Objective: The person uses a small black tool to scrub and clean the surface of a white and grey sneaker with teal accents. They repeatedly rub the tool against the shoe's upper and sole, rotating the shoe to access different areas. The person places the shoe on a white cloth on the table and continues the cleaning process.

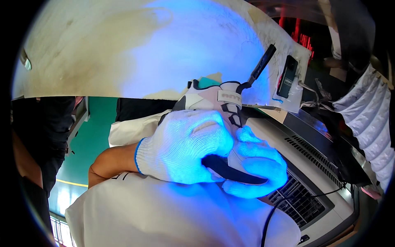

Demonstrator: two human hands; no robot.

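A pale sneaker (211,97) with grey and dark trim lies before me, its opening pointing away and its toe end toward my body. My left hand (185,145), in a white knit glove with a blue cuff edge, is closed over its near left side. My right hand (260,166), gloved likewise, curls its fingers around the toe end. Between the gloves runs a dark curved strip (235,171); whether it belongs to the sneaker cannot be told. The gloves hide much of the sneaker. Blue light falls over both hands.
A stained, pale work surface (90,53) stretches beyond. A black-handled tool (263,62) with a bent neck rests beside the sneaker. Farther right are a dark phone (288,76), a beige vented machine (306,177), a black cable (269,220) and a white ribbed hose (364,119). Another person's dark clothing (43,140) shows left.
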